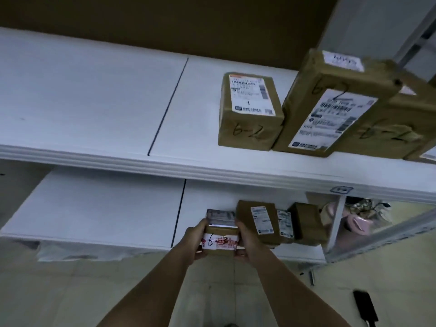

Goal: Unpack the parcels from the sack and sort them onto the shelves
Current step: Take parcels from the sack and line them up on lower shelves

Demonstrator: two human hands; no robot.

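At the front edge of the lower shelf (94, 208), your two hands clamp a small cardboard parcel (220, 240) between them, its white label marked "6-3" in black pen facing up at you. Your left hand (197, 241) curls round the parcel's left side; your right hand (245, 241) grips the right side, thumb under the near edge. Behind the held box, touching it, lies a silvery wrapped packet (220, 215). Just to its right on the same shelf stand three brown parcels in a row: a labelled carton (258, 220), a thin one with a white label (285, 223), and a plain box (306, 223). On the upper shelf (94, 102), a carton marked "6-2" (250, 112) sits beside a larger labelled box (330, 109), with more brown parcels stacked at the right edge. A white upright post (335, 223) closes the shelf's right end. A dark object (364, 305) lies on the tiled floor (70, 291).
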